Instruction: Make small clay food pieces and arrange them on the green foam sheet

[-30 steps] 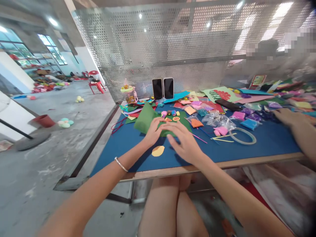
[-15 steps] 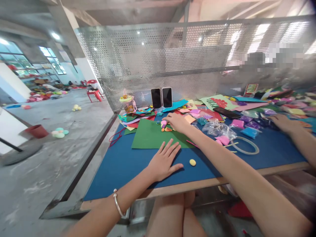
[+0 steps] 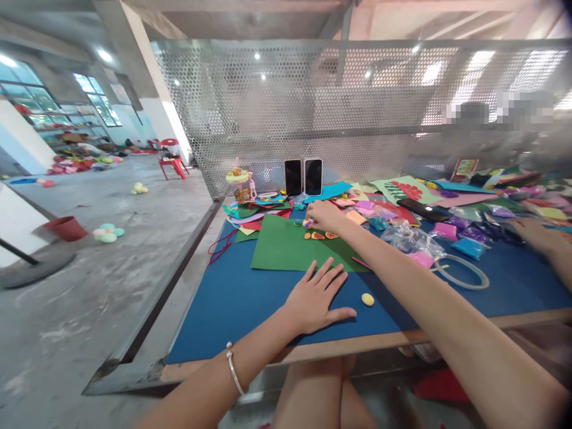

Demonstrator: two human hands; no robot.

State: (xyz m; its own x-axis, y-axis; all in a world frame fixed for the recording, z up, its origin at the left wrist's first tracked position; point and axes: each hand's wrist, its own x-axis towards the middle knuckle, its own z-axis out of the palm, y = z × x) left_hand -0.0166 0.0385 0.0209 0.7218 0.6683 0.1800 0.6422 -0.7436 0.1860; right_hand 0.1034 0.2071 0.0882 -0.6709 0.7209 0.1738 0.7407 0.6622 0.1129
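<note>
My left hand (image 3: pixel 317 301) lies flat on the blue tabletop (image 3: pixel 223 322), fingers spread, fingertips touching or close to the lower edge of a green sheet (image 3: pixel 279 250). A small yellow clay ball (image 3: pixel 367 300) rests to the right of its thumb. My right hand (image 3: pixel 325 215) reaches over the top of the sheet, its fingers closed around a small pink and purple clay piece (image 3: pixel 308 223), which they partly cover. Next to the piece lie a small dark blue-green ball (image 3: pixel 297 222) and several orange clay pieces (image 3: pixel 317 236).
Two phones (image 3: pixel 292 177) stand upright against the perforated metal screen (image 3: pixel 250 113). Clear bags (image 3: pixel 409 238), coloured clay packets (image 3: pixel 469 248), a clear ring (image 3: pixel 462 273) and a black phone (image 3: pixel 420 210) lie to the right. Another person's hand (image 3: pixel 538 232) is at the right edge.
The view has shifted, so the scene sits further right. My right hand's fingers have come down onto the pink and purple clay piece. My left hand stays flat.
</note>
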